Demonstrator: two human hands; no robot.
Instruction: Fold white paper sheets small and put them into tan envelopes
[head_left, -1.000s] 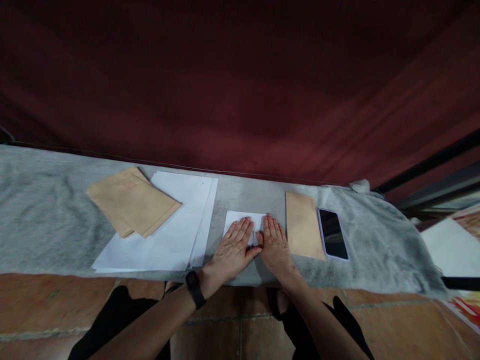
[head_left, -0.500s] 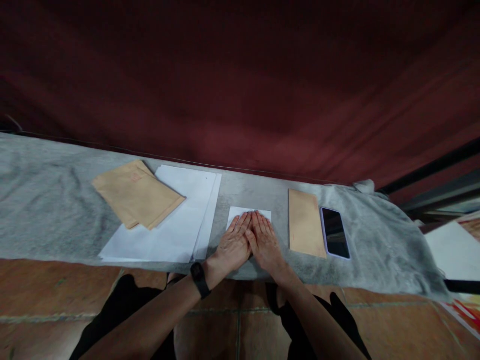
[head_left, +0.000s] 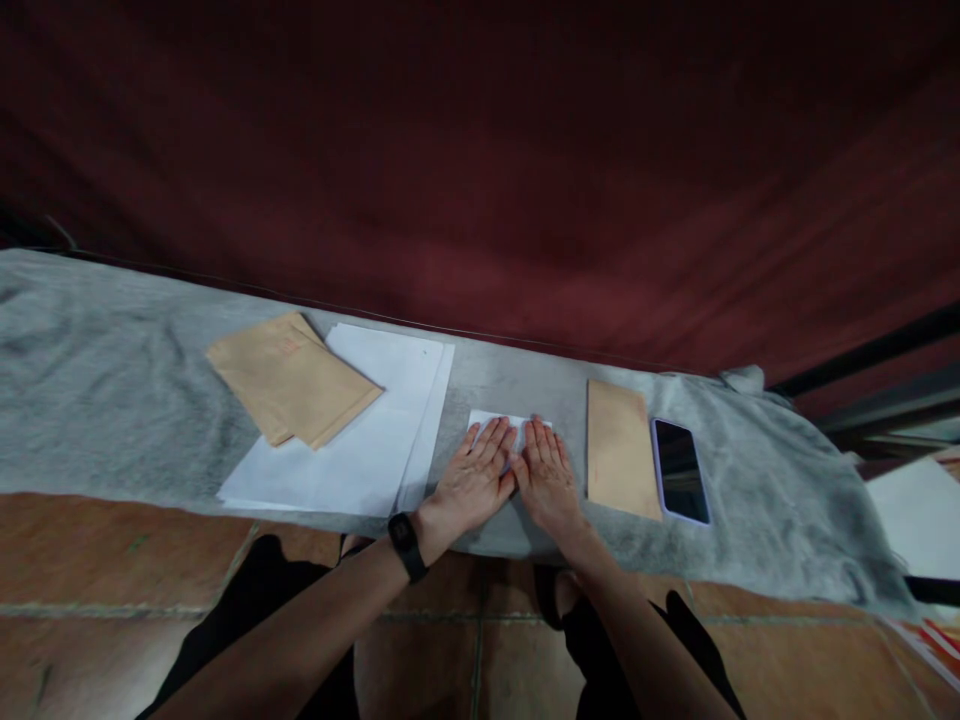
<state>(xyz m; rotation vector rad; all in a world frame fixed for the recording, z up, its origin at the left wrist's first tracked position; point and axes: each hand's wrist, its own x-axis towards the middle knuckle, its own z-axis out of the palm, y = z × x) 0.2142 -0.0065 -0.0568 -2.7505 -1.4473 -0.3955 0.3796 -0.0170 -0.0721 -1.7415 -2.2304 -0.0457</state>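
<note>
A small folded white sheet (head_left: 495, 419) lies on the grey cloth (head_left: 112, 390) that covers the bench. My left hand (head_left: 474, 484) rests flat on it with its fingers stretched out, a black watch on that wrist. My right hand (head_left: 549, 480) lies flat beside it, fingers out, thumbs nearly touching. Together the hands hide most of the sheet. A single brown envelope (head_left: 621, 450) sits just right of my right hand.
A stack of white paper (head_left: 360, 450) lies to the left with brown envelopes (head_left: 292, 378) on top of it. A phone (head_left: 679, 470) with a dark screen lies right of the single envelope. A dark red curtain hangs behind the bench; tiled floor is below.
My hands spread slightly apart again after having drawn together over the folded sheet half a second ago. The view has drifted a little to the left.
</note>
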